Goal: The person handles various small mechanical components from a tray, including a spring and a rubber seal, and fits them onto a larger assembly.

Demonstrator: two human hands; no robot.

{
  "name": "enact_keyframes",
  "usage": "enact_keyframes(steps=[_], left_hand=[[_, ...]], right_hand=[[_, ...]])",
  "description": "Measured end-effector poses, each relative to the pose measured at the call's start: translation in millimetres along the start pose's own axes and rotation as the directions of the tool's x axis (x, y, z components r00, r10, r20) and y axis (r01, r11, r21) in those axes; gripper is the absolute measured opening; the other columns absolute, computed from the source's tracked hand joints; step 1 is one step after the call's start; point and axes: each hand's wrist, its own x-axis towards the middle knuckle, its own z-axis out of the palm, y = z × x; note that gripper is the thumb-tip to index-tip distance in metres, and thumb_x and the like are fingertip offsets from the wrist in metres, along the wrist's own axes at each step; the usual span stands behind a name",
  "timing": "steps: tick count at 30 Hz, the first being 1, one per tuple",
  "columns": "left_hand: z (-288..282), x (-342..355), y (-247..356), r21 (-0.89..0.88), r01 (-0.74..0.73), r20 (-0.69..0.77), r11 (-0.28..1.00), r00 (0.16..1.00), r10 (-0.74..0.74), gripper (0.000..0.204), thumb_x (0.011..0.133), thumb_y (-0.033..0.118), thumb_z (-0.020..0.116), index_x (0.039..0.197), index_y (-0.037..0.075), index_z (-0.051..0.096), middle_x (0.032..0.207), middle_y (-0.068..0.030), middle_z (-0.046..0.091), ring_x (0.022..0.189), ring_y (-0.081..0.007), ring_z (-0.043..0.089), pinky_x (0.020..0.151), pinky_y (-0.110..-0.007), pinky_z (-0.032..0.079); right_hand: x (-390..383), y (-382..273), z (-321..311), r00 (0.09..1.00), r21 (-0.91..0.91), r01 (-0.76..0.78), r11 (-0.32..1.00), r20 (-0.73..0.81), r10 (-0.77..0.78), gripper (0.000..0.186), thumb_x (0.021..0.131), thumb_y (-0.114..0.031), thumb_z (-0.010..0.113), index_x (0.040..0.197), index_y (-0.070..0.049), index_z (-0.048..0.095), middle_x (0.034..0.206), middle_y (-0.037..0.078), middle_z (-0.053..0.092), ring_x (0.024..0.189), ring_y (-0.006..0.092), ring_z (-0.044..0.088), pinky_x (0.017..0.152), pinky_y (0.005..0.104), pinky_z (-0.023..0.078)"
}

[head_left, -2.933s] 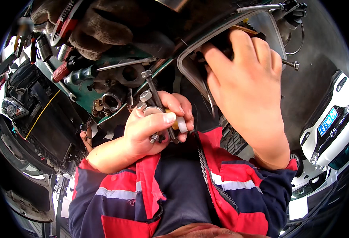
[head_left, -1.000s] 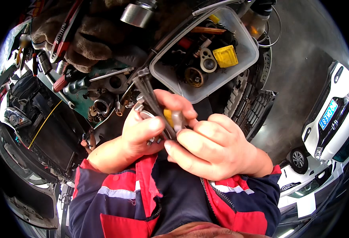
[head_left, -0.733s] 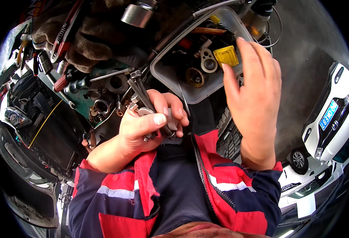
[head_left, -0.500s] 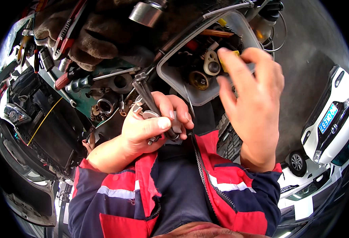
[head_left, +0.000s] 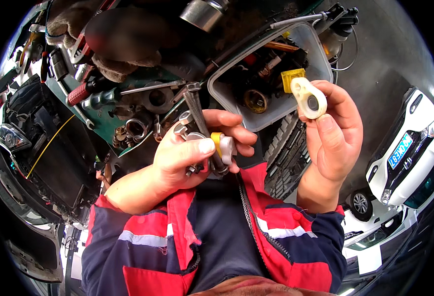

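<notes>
In my left hand (head_left: 175, 160) I grip a bundle of hardware: a long threaded bolt (head_left: 194, 112) standing up through the fingers, several shorter bolts, and a yellow and silver piece (head_left: 223, 147) by the fingertips. My fingers hide part of the bundle. My right hand (head_left: 342, 133) pinches a cream plastic piece (head_left: 308, 98) with a dark round centre, raised at the right edge of a translucent plastic bin (head_left: 262, 123). Inside the bin lie a yellow block (head_left: 292, 80), close to the cream piece, and a round amber-coloured part (head_left: 255, 101) among dark parts.
Left of the bin, a green surface (head_left: 103, 132) carries a red-handled screwdriver (head_left: 86, 93), a wrench (head_left: 82, 112), work gloves (head_left: 111, 66) and metal rings. A metal cylinder (head_left: 204, 14) sits beyond. A white car (head_left: 404, 153) stands right; a car with its bonnet up (head_left: 34, 138) is left.
My right hand has lifted the cream piece up out of the bin and turned to show it. The left hand's bundle has tilted slightly, exposing its yellow and silver piece.
</notes>
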Motion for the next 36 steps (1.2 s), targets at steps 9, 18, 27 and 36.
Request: enact_keyframes(steps=[9,18,27,36], left_hand=[[4,7,-4,-0.115,-0.011,0.062,0.993,0.998,0.018,0.071,0.084,0.032,0.067,0.140,-0.002,0.039,0.124,-0.0230,0.057,0.113,-0.0322,0.060,0.089,-0.040,0.053],[-16,0,-8,-0.160,-0.019,0.124,0.987,0.992,0.039,0.030,0.081,0.006,0.073,0.106,0.005,0.056,0.103,-0.0175,0.058,0.092,-0.0265,0.063,0.068,-0.037,0.059],[-9,5,-6,-0.164,-0.064,0.075,0.984,0.994,0.077,0.024,0.082,0.004,0.065,0.104,0.005,0.056,0.101,-0.0177,0.059,0.090,-0.0260,0.063,0.067,-0.037,0.058],[-11,3,-7,-0.126,-0.039,0.114,0.991,0.992,0.053,0.047,0.082,0.007,0.064,0.127,0.003,0.052,0.122,-0.0248,0.057,0.106,-0.0304,0.062,0.075,-0.039,0.058]], right_hand=[[-9,-12,28,0.919,-0.554,0.391,0.735,0.273,-0.283,0.037,0.075,-0.010,0.065,0.110,0.003,0.059,0.107,0.012,0.058,0.088,0.0205,0.055,0.078,0.0322,0.044],[-1,-14,10,0.873,-0.850,0.408,0.333,0.256,-0.415,0.034,0.068,-0.002,0.073,0.102,-0.003,0.067,0.101,0.009,0.061,0.088,0.0275,0.057,0.077,0.0366,0.046],[18,-2,17,0.975,-0.993,0.108,0.048,0.096,-0.202,0.043,0.073,-0.007,0.073,0.115,-0.008,0.062,0.096,0.005,0.065,0.088,0.0267,0.059,0.085,0.0376,0.041],[-6,-12,20,0.791,-0.652,0.601,0.463,0.398,-0.466,0.030,0.072,-0.002,0.069,0.101,-0.005,0.065,0.100,0.008,0.063,0.083,0.0205,0.060,0.072,0.0322,0.046]])
